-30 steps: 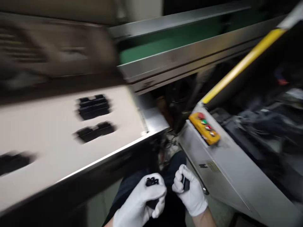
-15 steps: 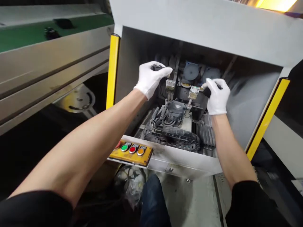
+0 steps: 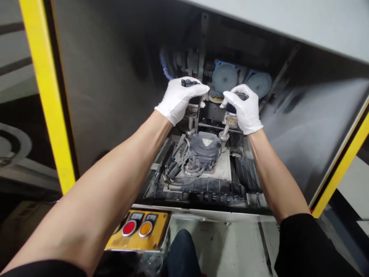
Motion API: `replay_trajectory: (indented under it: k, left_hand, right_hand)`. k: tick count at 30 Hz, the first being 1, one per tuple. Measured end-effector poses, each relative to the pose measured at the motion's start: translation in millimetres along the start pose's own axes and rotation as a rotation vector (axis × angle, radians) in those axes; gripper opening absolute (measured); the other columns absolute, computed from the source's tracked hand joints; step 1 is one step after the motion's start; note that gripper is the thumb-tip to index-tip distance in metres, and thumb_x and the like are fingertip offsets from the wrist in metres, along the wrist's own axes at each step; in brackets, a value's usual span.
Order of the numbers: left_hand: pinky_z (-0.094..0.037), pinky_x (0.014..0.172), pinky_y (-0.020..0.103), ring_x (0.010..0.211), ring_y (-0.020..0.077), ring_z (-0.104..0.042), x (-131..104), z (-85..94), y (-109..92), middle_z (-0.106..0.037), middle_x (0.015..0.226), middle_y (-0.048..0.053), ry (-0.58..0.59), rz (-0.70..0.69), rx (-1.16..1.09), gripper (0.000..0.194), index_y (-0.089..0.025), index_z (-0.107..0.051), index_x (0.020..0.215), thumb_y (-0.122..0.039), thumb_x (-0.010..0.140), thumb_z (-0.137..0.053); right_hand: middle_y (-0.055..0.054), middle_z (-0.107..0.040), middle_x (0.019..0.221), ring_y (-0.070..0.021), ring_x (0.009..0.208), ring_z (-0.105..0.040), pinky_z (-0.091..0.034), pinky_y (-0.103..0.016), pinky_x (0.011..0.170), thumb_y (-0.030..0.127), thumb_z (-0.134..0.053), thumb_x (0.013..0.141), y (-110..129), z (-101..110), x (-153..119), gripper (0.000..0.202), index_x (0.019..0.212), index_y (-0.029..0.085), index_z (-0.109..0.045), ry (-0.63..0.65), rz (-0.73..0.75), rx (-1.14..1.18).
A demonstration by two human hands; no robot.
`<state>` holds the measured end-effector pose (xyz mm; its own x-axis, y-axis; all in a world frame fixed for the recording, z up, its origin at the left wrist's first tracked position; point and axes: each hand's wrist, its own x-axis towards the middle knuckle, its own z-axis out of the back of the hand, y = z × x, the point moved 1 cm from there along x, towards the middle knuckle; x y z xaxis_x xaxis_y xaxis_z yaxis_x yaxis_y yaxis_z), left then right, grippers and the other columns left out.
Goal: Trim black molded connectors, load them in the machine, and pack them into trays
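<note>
My left hand (image 3: 180, 98), in a white glove, is closed round a small glossy black part (image 3: 189, 82), its kind unclear. It hovers over the left metal fixture block (image 3: 191, 110) and covers some of it. My right hand (image 3: 247, 109), gloved too, grips a similar black part (image 3: 241, 95) between thumb and fingers. That hand is just above the right fixture block (image 3: 230, 119), which sits on a slanted metal post. Whether either part touches its block cannot be seen. Between and below the posts is a dusty dark motor housing (image 3: 205, 148) with a warning label.
Two round blue-grey discs (image 3: 225, 78) are mounted at the back of the machine bay. Yellow bars (image 3: 47, 92) line the opening on both sides. Cables and a black drag chain (image 3: 213, 186) run along the bay floor. A yellow button panel (image 3: 157, 231) juts out at front left.
My view has moved closer to the bay. My hands have come nearer each other, the right one shifting left over its fixture block. Both still hold their black parts.
</note>
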<state>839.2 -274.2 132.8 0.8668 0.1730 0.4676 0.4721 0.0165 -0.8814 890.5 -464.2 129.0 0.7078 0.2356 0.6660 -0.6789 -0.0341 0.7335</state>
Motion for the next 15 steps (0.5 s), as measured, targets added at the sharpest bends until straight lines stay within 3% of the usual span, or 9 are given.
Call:
replay_trajectory:
  k: [4,7,9,12,15]
  left_hand:
    - [-0.049,0.057,0.030,0.055,0.0135,-0.057,-2.6,-1.6,5.9,-0.062,0.064,0.001,0.012,-0.104,-0.045,0.023,-0.017,-0.062,0.067,-0.021,0.083,-0.077]
    - [-0.052,0.061,0.031,0.057,0.0133,-0.057,-2.9,1.5,5.8,-0.063,0.068,0.002,0.030,-0.084,-0.063,0.022,-0.016,-0.062,0.074,-0.025,0.083,-0.080]
    - [-0.057,0.069,0.034,0.062,0.0151,-0.061,-1.2,5.7,0.9,-0.065,0.071,0.003,0.080,0.018,-0.085,0.025,-0.016,-0.063,0.082,-0.032,0.086,-0.080]
    - [-0.060,0.075,0.040,0.069,0.0207,-0.068,3.5,10.4,-10.1,-0.065,0.076,0.007,0.195,0.256,-0.127,0.037,-0.014,-0.064,0.084,-0.048,0.098,-0.065]
    - [-0.061,0.081,0.045,0.068,0.0212,-0.068,7.4,10.0,-17.6,-0.063,0.074,0.007,0.214,0.357,-0.122,0.037,-0.011,-0.064,0.081,-0.040,0.102,-0.056]
  right_hand:
    - [0.007,-0.063,0.066,-0.0121,0.065,-0.068,-0.059,-0.031,0.079,0.050,-0.080,0.087,1.6,-1.7,-1.2,0.037,0.080,0.024,-0.053,0.012,0.022,0.006]
    - [0.007,-0.063,0.065,-0.0124,0.063,-0.068,-0.060,-0.031,0.078,0.054,-0.080,0.086,5.8,-1.0,-2.0,0.040,0.080,0.024,-0.054,0.030,-0.004,0.041]
    - [0.006,-0.064,0.064,-0.0138,0.061,-0.068,-0.060,-0.032,0.073,0.058,-0.076,0.088,10.0,0.2,-1.4,0.041,0.080,0.023,-0.057,0.083,-0.059,0.094]
    - [0.003,-0.064,0.062,-0.0165,0.058,-0.069,-0.060,-0.033,0.066,0.059,-0.068,0.094,15.9,1.0,2.3,0.043,0.077,0.021,-0.060,0.164,-0.162,0.160]
    - [0.002,-0.062,0.059,-0.0163,0.055,-0.067,-0.059,-0.032,0.061,0.046,-0.064,0.098,17.9,-1.0,7.2,0.040,0.070,0.019,-0.059,0.152,-0.211,0.171]
